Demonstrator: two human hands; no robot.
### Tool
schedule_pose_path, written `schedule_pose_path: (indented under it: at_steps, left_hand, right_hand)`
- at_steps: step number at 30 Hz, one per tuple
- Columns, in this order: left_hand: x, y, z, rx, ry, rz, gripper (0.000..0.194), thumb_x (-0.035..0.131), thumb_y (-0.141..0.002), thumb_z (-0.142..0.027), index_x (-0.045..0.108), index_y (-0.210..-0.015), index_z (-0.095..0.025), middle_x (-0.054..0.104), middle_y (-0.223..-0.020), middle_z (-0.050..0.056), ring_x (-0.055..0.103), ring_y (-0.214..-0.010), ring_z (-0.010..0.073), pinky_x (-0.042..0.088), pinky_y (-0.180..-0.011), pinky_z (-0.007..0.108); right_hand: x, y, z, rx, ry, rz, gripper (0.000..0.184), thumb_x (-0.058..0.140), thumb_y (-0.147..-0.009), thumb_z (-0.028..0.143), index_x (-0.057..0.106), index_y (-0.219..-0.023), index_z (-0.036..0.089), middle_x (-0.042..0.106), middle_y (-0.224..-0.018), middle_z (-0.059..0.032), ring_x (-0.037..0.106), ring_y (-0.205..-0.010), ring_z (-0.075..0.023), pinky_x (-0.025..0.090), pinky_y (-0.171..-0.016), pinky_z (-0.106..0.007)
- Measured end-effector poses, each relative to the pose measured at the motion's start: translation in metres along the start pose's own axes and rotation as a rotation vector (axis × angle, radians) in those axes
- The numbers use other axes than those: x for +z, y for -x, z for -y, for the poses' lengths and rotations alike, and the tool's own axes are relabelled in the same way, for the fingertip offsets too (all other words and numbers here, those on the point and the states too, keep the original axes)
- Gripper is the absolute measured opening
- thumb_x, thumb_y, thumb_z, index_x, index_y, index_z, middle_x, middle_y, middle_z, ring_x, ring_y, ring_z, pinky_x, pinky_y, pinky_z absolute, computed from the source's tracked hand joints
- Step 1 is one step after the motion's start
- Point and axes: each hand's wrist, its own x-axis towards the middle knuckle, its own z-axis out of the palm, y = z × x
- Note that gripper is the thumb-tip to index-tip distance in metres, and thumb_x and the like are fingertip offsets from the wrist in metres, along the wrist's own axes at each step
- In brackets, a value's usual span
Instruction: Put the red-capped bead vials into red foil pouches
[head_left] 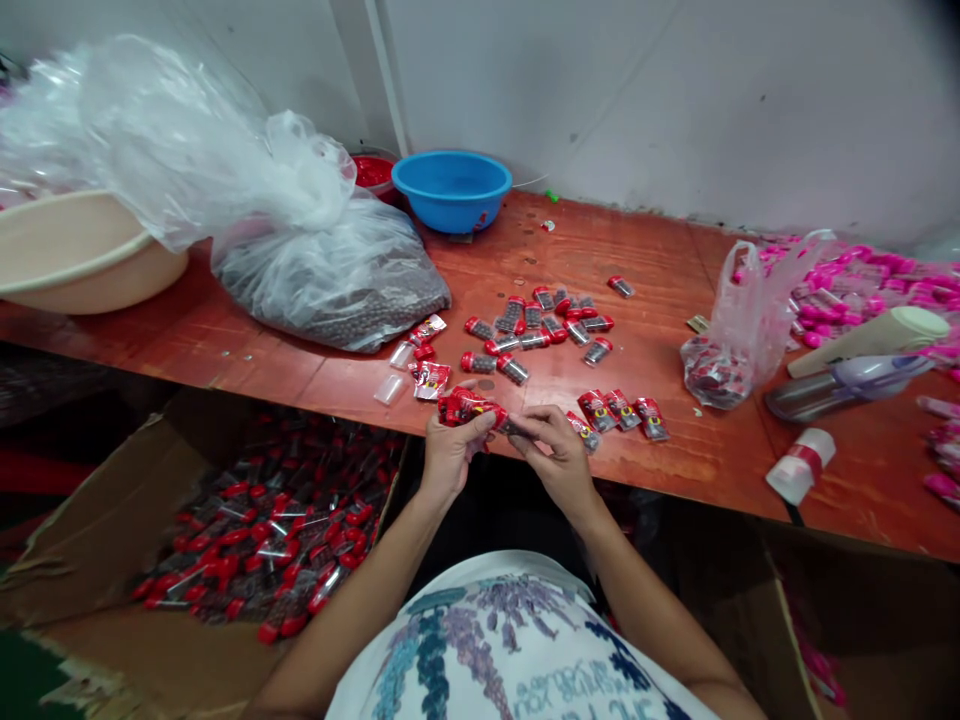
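At the table's front edge, my left hand (452, 452) is closed around red printed packets (463, 405). My right hand (556, 458) meets it there, fingers pinched on a small dark-filled container (516, 426) at the packets' right end; the fingers partly cover it. Just right of that hand lie several filled red packets (598, 410). Beyond both hands are scattered small clear bottles with red caps and dark beads inside (513, 368). Left of them rest a loose red packet (431, 379) and empty clear tubes (389, 389).
A large plastic bag of dark beads (345, 270) slumps on the left, near a cream basin (82, 255) and blue basin (451, 190). Below, a carton (97, 540) holds many red-capped bottles. To the right are a knotted bag (724, 345), a flask (817, 395) and pink items (862, 285).
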Motion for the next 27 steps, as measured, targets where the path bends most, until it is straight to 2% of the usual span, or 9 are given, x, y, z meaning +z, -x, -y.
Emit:
schedule_pose_path:
  at_steps: [3,7,10,18,22,24,27]
  left_hand:
    - [0.001,0.0,-0.001,0.014,0.037,0.0,0.057,0.081,-0.057,-0.016,0.061,-0.11,-0.021,0.071,-0.081,0.001,0.064,-0.058,0.012,0.051,-0.053,0.02]
    - [-0.001,0.0,-0.001,0.059,0.056,-0.005,0.061,0.082,-0.054,-0.012,0.061,-0.11,-0.021,0.072,-0.081,0.001,0.067,-0.065,0.0138,0.055,-0.064,0.024]
    - [-0.002,0.0,-0.001,0.069,0.055,0.02,0.062,0.082,-0.054,-0.011,0.061,-0.112,-0.021,0.073,-0.082,0.001,0.067,-0.065,0.0139,0.055,-0.063,0.025]
    - [-0.001,0.003,-0.007,0.022,0.038,0.108,0.06,0.081,-0.057,-0.012,0.061,-0.113,-0.022,0.073,-0.086,0.002,0.068,-0.069,0.0146,0.055,-0.063,0.024]
    - [-0.001,0.005,-0.01,0.017,0.034,0.154,0.064,0.081,-0.056,-0.011,0.06,-0.115,-0.022,0.072,-0.092,0.004,0.068,-0.072,0.0153,0.056,-0.067,0.025]
    - [-0.001,0.004,-0.011,0.002,0.059,0.148,0.059,0.08,-0.06,-0.015,0.06,-0.115,-0.022,0.071,-0.092,0.004,0.067,-0.07,0.0146,0.055,-0.064,0.025]
    - [0.0,0.003,-0.01,-0.029,0.099,0.099,0.051,0.078,-0.064,-0.018,0.061,-0.112,-0.022,0.068,-0.08,0.0,0.064,-0.063,0.0115,0.054,-0.06,0.023]
  right_hand:
    - [0.003,0.002,0.007,-0.034,0.033,-0.042,0.033,0.059,-0.084,0.018,0.066,-0.11,0.036,0.057,-0.099,-0.0018,0.058,-0.094,-0.0166,0.05,-0.081,-0.03]
    - [0.003,0.005,0.017,0.068,0.007,-0.025,0.033,0.061,-0.082,0.019,0.065,-0.113,0.032,0.056,-0.098,-0.0028,0.058,-0.084,-0.0148,0.05,-0.067,-0.025]
    - [-0.001,0.005,0.021,0.083,-0.014,0.005,0.035,0.062,-0.081,0.018,0.065,-0.113,0.03,0.055,-0.097,-0.0027,0.057,-0.08,-0.013,0.049,-0.062,-0.023]
    - [-0.013,0.001,0.021,0.07,-0.043,0.079,0.037,0.062,-0.079,0.014,0.066,-0.112,0.031,0.055,-0.096,-0.0019,0.056,-0.08,-0.0124,0.048,-0.064,-0.023]
    - [-0.011,0.001,0.022,0.07,-0.042,0.045,0.035,0.063,-0.079,0.015,0.067,-0.11,0.031,0.055,-0.095,-0.0019,0.056,-0.079,-0.0127,0.048,-0.065,-0.024]
    - [-0.008,0.003,0.022,0.064,-0.04,0.003,0.034,0.063,-0.079,0.016,0.066,-0.11,0.03,0.056,-0.096,-0.0021,0.057,-0.081,-0.0135,0.048,-0.065,-0.024]
    - [-0.005,0.005,0.022,0.055,-0.036,-0.01,0.033,0.063,-0.079,0.016,0.066,-0.109,0.031,0.056,-0.098,-0.002,0.057,-0.083,-0.0138,0.048,-0.067,-0.024]
